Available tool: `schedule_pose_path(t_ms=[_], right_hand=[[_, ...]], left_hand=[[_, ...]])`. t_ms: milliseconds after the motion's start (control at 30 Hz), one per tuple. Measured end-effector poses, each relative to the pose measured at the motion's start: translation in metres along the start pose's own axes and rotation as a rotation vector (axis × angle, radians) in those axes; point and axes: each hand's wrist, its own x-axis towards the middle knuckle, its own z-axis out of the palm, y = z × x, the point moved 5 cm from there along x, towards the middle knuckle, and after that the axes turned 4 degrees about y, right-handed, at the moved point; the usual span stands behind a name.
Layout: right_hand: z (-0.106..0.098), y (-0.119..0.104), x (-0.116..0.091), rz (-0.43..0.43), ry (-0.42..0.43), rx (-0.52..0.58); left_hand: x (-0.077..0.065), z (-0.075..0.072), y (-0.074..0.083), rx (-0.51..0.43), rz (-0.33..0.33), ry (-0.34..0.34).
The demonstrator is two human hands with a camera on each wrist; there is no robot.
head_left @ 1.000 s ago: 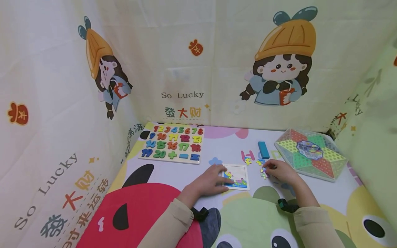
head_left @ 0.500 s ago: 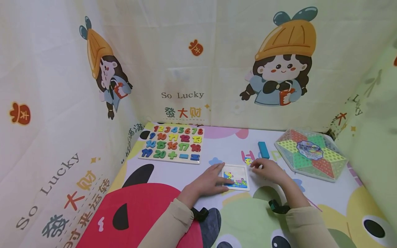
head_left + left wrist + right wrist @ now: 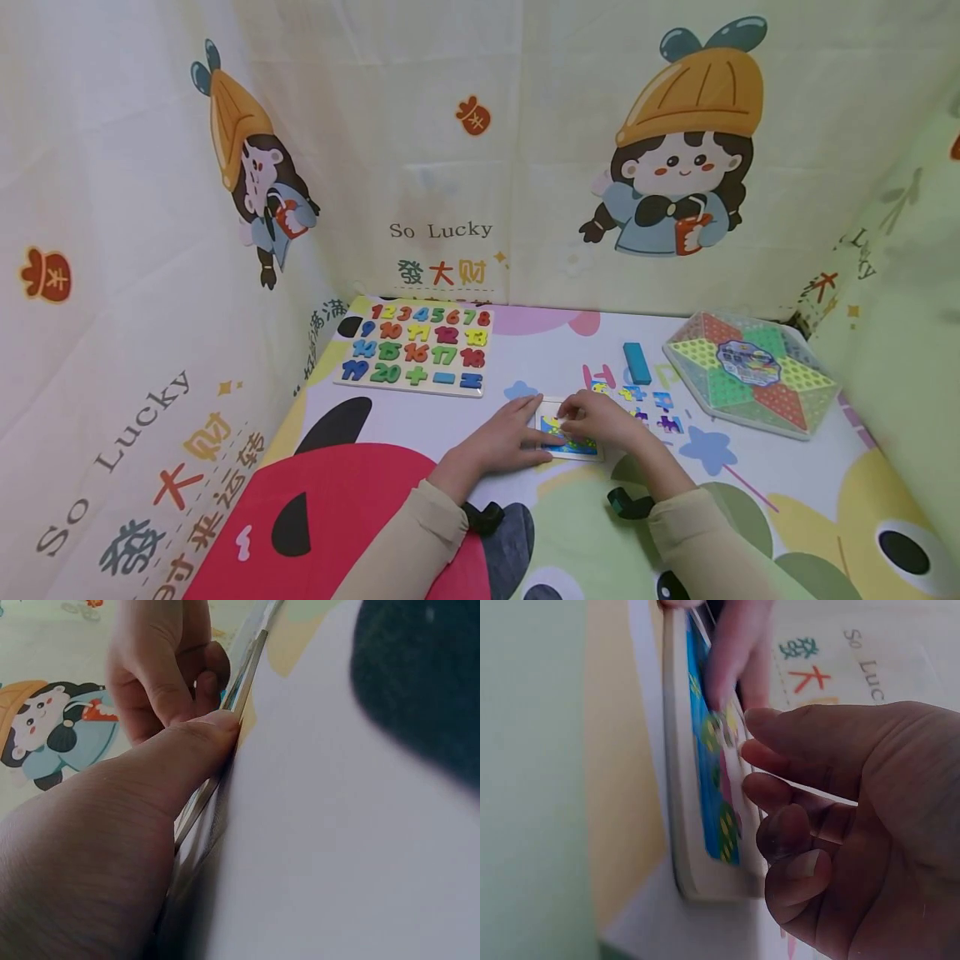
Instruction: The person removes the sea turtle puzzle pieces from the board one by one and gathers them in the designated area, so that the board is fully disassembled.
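Observation:
A small jigsaw puzzle board (image 3: pixel 591 457) with a white frame lies on the table, its lower part filled with blue and coloured pieces. My left hand (image 3: pixel 498 437) rests on its left side, fingers stretched over frame and picture. In the left wrist view the thumb (image 3: pixel 187 750) lies against the board's edge. My right hand (image 3: pixel 607 421) is over the board's right half, thumb and forefinger pinching a small puzzle piece (image 3: pixel 731 724), mostly hidden by the fingers. The other right fingers are curled. Several loose jigsaw pieces (image 3: pixel 663 401) lie right of the board.
A wooden number board (image 3: pixel 412 389) stands at the back left. Behind the loose pieces lies a blue block (image 3: pixel 637 363). At the right is a clear hexagonal box (image 3: pixel 750 367) with coloured triangles inside. Printed cloth walls (image 3: pixel 555 167) enclose the table's back and sides.
My right hand has moved left from the loose pieces to over the puzzle board, uncovering several pieces at the right. My left hand has stayed in place on the board.

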Motion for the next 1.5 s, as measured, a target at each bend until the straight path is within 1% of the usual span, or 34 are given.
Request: schedule_pose_path(t_ms=[167, 300, 400, 567, 700, 933, 1133, 1300, 1400, 1500], right_hand=[[0.005, -0.005, 0.001, 0.025, -0.003, -0.01], [0.006, -0.008, 0.001, 0.017, 0.012, -0.019], [0.006, -0.008, 0.001, 0.019, 0.021, 0.001], [0.006, -0.007, 0.0, 0.062, 0.016, 0.062], [0.006, -0.007, -0.001, 0.079, 0.02, 0.098], [0.006, -0.006, -0.001, 0.097, 0.02, 0.13], [0.006, -0.001, 0.0, 0.107, 0.013, 0.166], [-0.003, 0.007, 0.001, 0.111, 0.041, 0.202], [-0.015, 0.014, -0.002, 0.108, 0.067, 0.209], [-0.03, 0.028, -0.006, 0.111, 0.081, 0.224]], left_hand=[[0.0, 0.001, -0.001, -0.009, -0.021, -0.013], [0.001, 0.001, 0.0, -0.014, -0.022, -0.015], [0.001, 0.0, 0.001, -0.018, -0.016, -0.013], [0.001, 0.0, 0.001, -0.02, -0.011, -0.022], [0.002, 0.001, 0.001, -0.017, -0.005, -0.028], [0.002, 0.001, 0.001, -0.02, 0.002, -0.024], [0.002, 0.001, 0.001, -0.027, -0.001, -0.025], [0.003, 0.001, 0.0, -0.021, -0.009, -0.022], [0.003, 0.002, -0.002, -0.018, -0.017, -0.018], [0.002, 0.003, -0.002, -0.022, -0.022, -0.012]])
